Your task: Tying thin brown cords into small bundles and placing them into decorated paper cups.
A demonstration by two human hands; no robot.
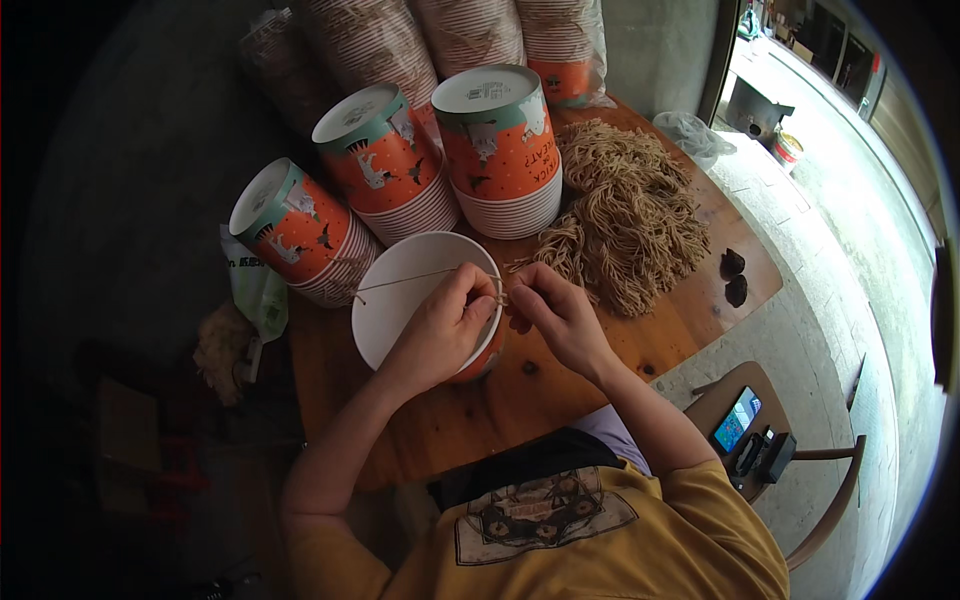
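A white-lined paper bucket [395,315] with an orange outside stands upright on the wooden table in front of me. A thin tan cord [412,281] runs across its mouth from the left rim to the right rim. At the right rim my left hand [445,325] is closed in a pinch on the cord, with its forearm over the bucket's near side. My right hand [558,318] is just outside that rim, its thumb and fingers pressed together around the cord's end. The fingers partly hide the cord there.
Stacks of upside-down orange buckets [510,160] stand behind, with bagged stacks [470,40] farther back. A heap of tan cords [640,220] lies on the wooden table [520,410] at right, near two dark objects [734,278]. A chair at lower right holds a phone [738,418].
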